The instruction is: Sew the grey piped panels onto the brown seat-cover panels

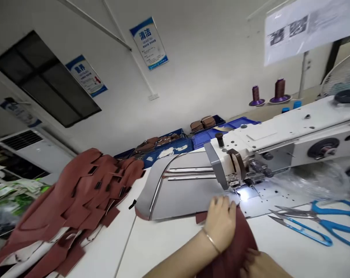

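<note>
A sewing machine (235,158) with a lit needle area stands over a panel whose grey backing (183,193) faces up on the left. White strips and a dark-edged seam run along that backing. My left hand (221,220), with a bangle at the wrist, is closed on the panel's edge just in front of the needle. A maroon leather-like piece (244,231) extends from there toward me. Lower down, my right hand (259,264) has its fingers curled on the maroon piece's right side; the frame's bottom edge cuts off part of it.
Scissors (322,218) and thread snips (305,230) with blue handles lie to the right. Overlapping maroon pieces (85,193) are heaped at left. Blue bins (175,148) stand behind the machine, with thread cones (280,89) at the back right.
</note>
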Available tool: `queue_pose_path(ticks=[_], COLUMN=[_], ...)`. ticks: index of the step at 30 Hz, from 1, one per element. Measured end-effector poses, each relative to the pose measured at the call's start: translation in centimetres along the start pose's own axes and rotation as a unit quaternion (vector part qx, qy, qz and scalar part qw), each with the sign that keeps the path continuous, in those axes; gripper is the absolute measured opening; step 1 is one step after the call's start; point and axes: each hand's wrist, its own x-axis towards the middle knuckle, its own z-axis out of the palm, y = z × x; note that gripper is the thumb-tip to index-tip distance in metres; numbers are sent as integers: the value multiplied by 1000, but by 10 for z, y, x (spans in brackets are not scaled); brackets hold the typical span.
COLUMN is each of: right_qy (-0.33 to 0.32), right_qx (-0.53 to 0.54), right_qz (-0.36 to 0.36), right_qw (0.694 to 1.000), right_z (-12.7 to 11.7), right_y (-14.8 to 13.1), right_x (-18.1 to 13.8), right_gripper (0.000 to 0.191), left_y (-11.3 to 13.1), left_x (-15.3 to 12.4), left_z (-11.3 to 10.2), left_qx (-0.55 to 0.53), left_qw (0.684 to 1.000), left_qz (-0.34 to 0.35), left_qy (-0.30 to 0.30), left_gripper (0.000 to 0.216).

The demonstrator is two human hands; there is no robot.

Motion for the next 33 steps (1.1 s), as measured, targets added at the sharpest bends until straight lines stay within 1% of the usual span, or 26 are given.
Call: queue_pose_path(ticks=[1, 2, 3, 5, 6, 8, 10, 12, 15, 18, 20, 22, 24, 28, 33], right_qy=[17, 36, 54, 69, 65, 60, 68, 64, 41, 44, 55, 66, 72, 59, 44], right_qx=[0, -6, -17, -50, -63, -67, -50, -32, -17, -23, -31, -35, -38, -32, -10], right_qz=[-2, -5, -9, -12, -13, -17, -23, -22, -16, -6, 3, 11, 11, 5, 3], right_qw=[1000, 999, 998, 996, 996, 996, 996, 997, 999, 999, 998, 997, 997, 998, 999], right_z=[-1, -5, -9, -15, -15, -8, 2, 9, 6, -1, -2, -1, 1, 0, -2], right_y=[8, 19, 30, 54, 65, 82, 91, 93, 95, 97, 98, 97, 96, 96, 99], right_x=[-7, -12, -15, -16, -14, -7, -2, -1, -8, -17, -21, -22, -21, -19, -14], right_gripper=[22, 20, 23, 33, 36, 36, 32, 27, 26, 29, 29, 28, 29, 31, 31], left_y=[3, 3, 1, -8, -13, -21, -24, -22, -13, -4, 2, 8, 13, 22, 26], left_x=[14, 25, 33, 44, 46, 49, 51, 51, 50, 50, 52, 55, 58, 60, 61], left_z=[17, 32, 43, 56, 59, 60, 59, 59, 59, 57, 55, 54, 54, 56, 62], left_qx=[24, 35, 36, 11, -12, -68, -102, -107, -66, -5, 16, 27, 33, 36, 51], left_qw=[1000, 999, 999, 999, 999, 993, 988, 989, 995, 998, 998, 998, 998, 998, 997], left_qz=[-6, 2, 4, -10, -31, -89, -108, -87, -26, 30, 50, 57, 55, 45, 37], left_qy=[-7, -16, -25, -40, -42, -43, -48, -60, -71, -51, -30, -17, -17, -28, -37], left_gripper=[29, 27, 27, 25, 24, 23, 24, 24, 21, 16, 14, 14, 14, 15, 14])
